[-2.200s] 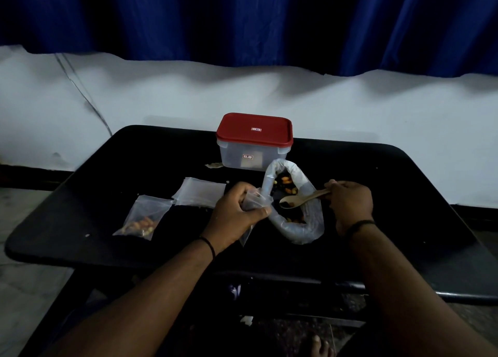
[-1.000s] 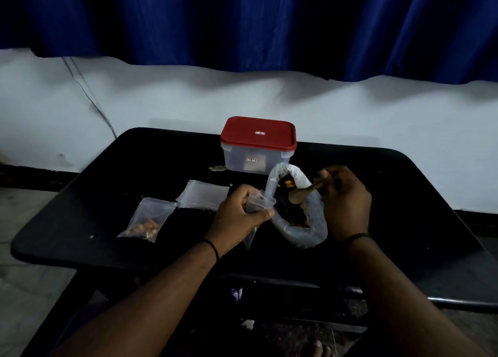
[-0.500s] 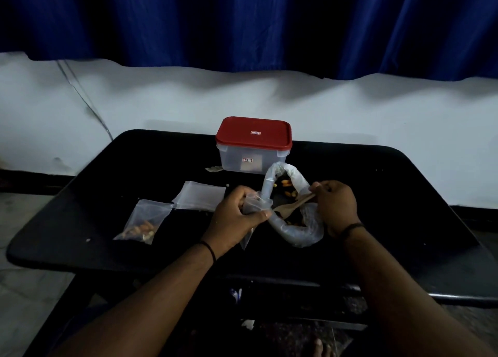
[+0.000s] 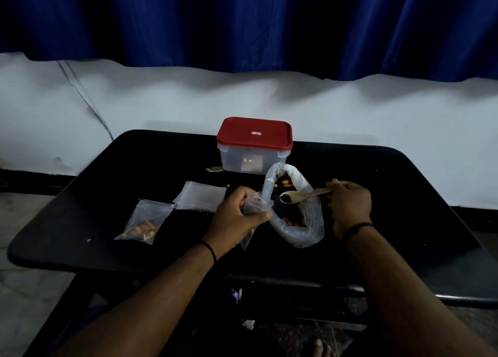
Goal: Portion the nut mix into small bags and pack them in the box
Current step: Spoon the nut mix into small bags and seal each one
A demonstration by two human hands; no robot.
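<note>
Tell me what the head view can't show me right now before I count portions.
- Held small bag: its fill is hidden by the left hand.
- Box: red lid on and walls cloudy, so any bags inside can't be told.
- Spoon: a dark load in the bowl, type unclear in the dim light.
- Flat empty bags: stacked, count unclear.

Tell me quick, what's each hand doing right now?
Left hand: closed, gripping the small bag at its mouth.
Right hand: closed, holding the wooden spoon over the nut mix bag.
</note>
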